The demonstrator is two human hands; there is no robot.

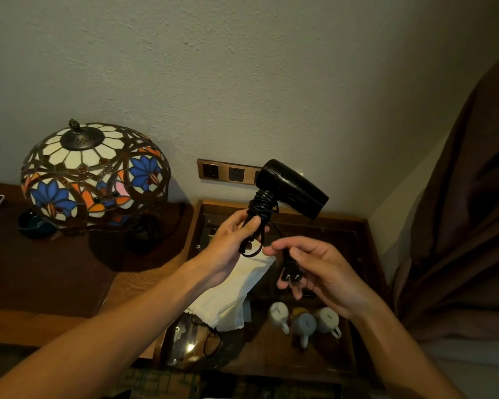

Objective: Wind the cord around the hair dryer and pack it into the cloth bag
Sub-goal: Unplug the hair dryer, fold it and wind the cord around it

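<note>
Above the worktop [357, 226], your left hand [234, 240] is gripping the dryer [291, 188]; your right hand [320, 272] is pinching the plug [292, 273]. Tuck it under snug coils.

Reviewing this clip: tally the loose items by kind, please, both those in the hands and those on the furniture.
Hair dryer: 1, in the left hand; its plug is in the right hand
Cloth bag: 1
Mugs: 3
Table lamp: 1
Total: 6
</note>
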